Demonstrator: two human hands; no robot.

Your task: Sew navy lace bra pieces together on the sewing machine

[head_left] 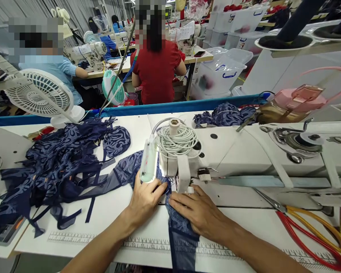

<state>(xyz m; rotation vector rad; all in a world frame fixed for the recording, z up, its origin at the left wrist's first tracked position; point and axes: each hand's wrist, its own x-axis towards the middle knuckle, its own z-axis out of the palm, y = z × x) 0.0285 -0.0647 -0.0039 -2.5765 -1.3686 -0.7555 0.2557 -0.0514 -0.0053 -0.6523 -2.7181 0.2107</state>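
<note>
A white sewing machine (244,151) lies across the table, its needle head (179,178) near the middle. A navy patterned lace piece (182,235) runs from under the needle toward me and over the table's front edge. My left hand (144,199) rests flat on the fabric just left of the needle, fingers stretched toward it. My right hand (197,210) lies flat on the lace below and right of the needle, fingers pointing left. Neither hand grips anything.
A heap of navy lace pieces and straps (59,167) covers the table's left. More lace (224,113) lies behind the machine. Red- and yellow-handled scissors (309,231) lie at right. A white fan (39,94) stands far left. Other people sit at machines beyond.
</note>
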